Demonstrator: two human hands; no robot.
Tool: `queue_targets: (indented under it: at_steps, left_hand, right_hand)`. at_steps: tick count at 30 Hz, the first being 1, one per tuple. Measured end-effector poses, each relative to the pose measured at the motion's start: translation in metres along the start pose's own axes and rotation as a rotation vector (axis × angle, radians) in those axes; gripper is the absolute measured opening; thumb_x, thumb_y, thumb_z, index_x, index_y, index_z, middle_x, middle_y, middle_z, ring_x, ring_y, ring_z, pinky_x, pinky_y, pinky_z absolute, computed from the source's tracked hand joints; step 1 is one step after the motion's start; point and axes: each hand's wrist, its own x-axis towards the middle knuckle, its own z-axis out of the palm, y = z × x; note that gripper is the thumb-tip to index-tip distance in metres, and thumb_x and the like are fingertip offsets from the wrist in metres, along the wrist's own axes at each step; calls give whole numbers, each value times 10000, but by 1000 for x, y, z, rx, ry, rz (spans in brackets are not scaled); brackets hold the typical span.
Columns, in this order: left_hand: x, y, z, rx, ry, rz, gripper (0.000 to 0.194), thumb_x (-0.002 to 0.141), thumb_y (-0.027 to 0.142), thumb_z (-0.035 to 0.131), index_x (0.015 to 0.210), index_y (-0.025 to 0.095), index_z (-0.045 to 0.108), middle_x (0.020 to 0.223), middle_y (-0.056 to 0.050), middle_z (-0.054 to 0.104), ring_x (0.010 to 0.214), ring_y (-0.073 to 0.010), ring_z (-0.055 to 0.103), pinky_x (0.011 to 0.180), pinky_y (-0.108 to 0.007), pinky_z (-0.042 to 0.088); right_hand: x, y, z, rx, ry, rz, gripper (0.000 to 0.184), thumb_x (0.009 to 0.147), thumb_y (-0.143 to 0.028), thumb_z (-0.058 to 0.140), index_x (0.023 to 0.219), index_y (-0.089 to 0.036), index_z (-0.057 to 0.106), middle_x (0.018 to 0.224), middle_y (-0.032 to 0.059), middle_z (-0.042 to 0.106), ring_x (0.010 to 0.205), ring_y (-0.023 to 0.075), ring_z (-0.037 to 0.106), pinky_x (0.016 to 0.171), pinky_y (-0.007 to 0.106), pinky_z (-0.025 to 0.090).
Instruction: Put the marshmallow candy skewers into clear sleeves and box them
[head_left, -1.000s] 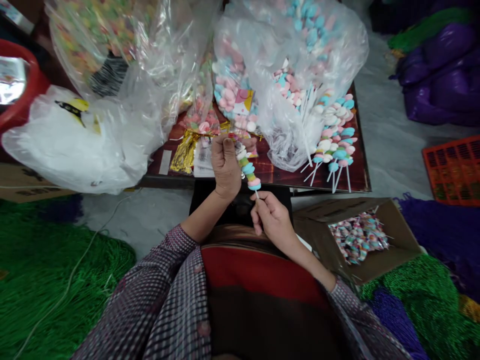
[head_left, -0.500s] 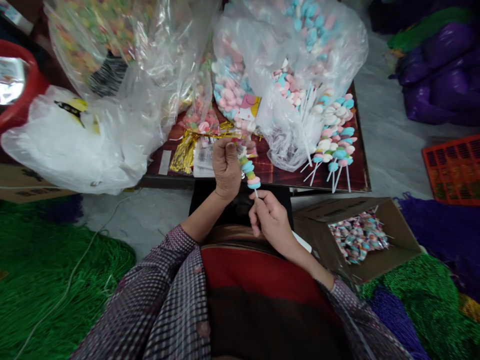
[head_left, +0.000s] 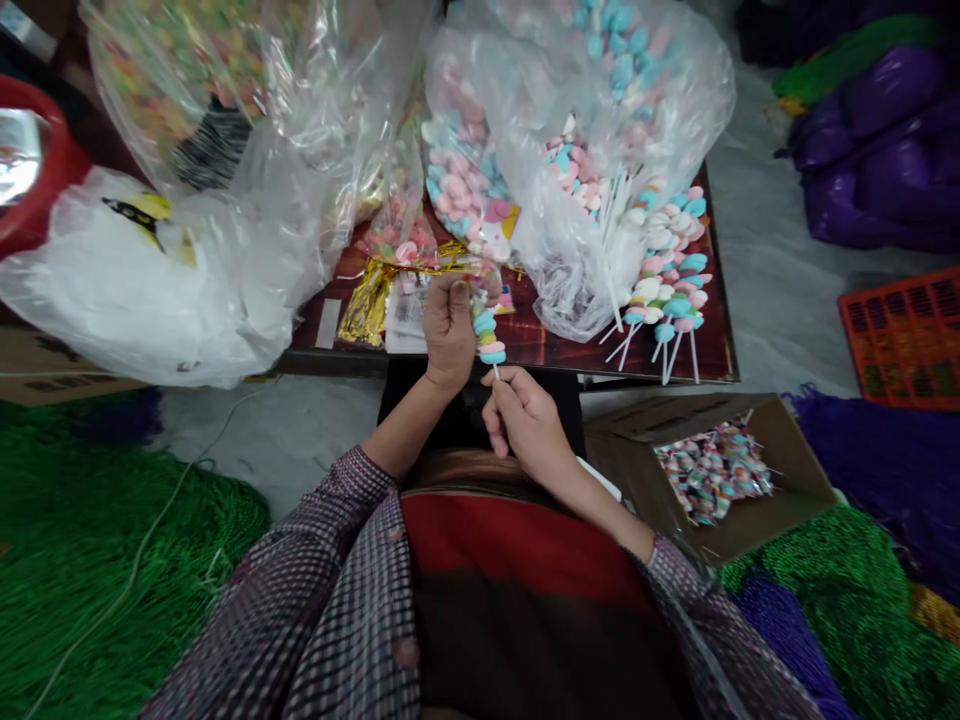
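Just past the table's near edge, my right hand [head_left: 525,418] pinches the white stick of a marshmallow skewer [head_left: 490,340] between thumb and fingers. Blue, pink, yellow-green and white pieces are threaded on the stick, which points up and away from me. My left hand [head_left: 448,332] is closed beside the skewer's upper end, thumb up. It seems to grip a small clear plastic bag [head_left: 487,284] around the skewer's top; the fingers partly hide this. Behind the hands lie a stack of flat printed bags [head_left: 405,325] and gold twist ties [head_left: 364,315].
Finished-looking marshmallow skewers [head_left: 675,275] lie at the table's right, by a big bag of marshmallows [head_left: 457,180]. A bag of gummy candy [head_left: 161,70] and a white plastic bag [head_left: 142,290] stand left. Below right, a cardboard box [head_left: 795,490] holds wrapped sweets.
The skewer and my right hand have shifted a little left and up, so the skewer sits closer against my left hand. More of its upper end is hidden there.
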Motion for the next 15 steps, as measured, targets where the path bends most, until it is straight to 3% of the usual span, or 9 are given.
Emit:
queue_targets:
  at_steps: [3, 7, 15]
  left_hand:
    - [14, 7, -7, -166, 37, -57, 351, 981, 629, 476, 965, 280, 505, 889, -9, 675, 797, -149, 693, 759, -339, 597]
    - [30, 11, -30, -143, -74, -68, 404, 912, 668, 571, 918, 264, 563, 930, -19, 682, 867, -151, 717, 822, -339, 607]
    - [19, 7, -66, -23, -287, -71, 406, 859, 656, 664, 832, 254, 612, 703, 24, 525, 653, -114, 551, 677, -283, 519]
  right_hand:
    - [5, 7, -14, -30, 59, -2, 256, 937, -470, 552, 982, -219, 578, 550, -117, 526, 328, 32, 392, 353, 169, 256]
    - [4, 13, -34, -69, 164, -67, 292, 918, -491, 607, 972, -210, 664, 600, -85, 544, 401, 36, 414, 407, 187, 287]
    - [-2, 1, -85, -249, 440, -370, 253, 890, -453, 695, 1030, -257, 770, 694, -39, 663, 507, 82, 504, 508, 241, 433]
